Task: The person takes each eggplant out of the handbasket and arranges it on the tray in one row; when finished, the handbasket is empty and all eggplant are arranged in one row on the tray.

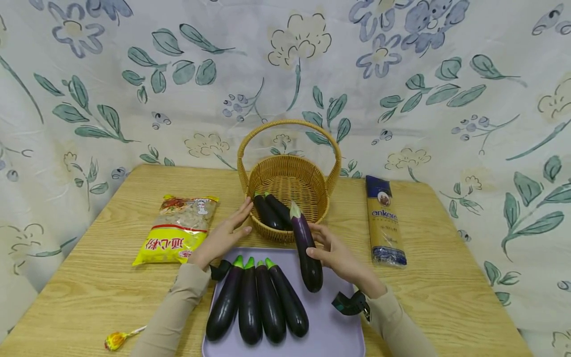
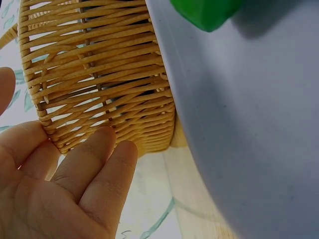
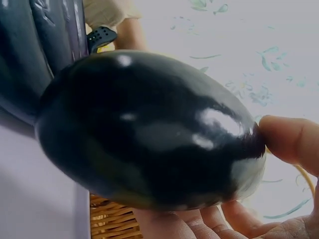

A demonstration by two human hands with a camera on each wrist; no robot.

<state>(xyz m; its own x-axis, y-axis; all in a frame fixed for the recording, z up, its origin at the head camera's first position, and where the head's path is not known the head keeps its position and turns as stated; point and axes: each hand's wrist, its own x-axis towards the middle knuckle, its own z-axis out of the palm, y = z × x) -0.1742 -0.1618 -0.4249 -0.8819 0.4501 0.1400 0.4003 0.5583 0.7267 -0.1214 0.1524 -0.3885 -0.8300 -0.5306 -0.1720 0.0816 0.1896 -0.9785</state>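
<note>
My right hand grips a dark purple eggplant, thumb on one side and fingers on the other. Tilted, its pale stem end reaches the front rim of the wicker basket and its round end hangs over the lilac tray. Close up, the right wrist view shows the glossy skin of this eggplant. With its fingers extended, my left hand touches the basket's left side; the woven wall shows beside the fingertips. Two eggplants lie inside the basket. Several more eggplants lie side by side on the tray.
A yellow-labelled bag of pasta lies left of the basket. To the right is a long blue-ended spaghetti pack. A wrapped lollipop sits near the front left. The basket's tall handle arches above it, before a floral cloth.
</note>
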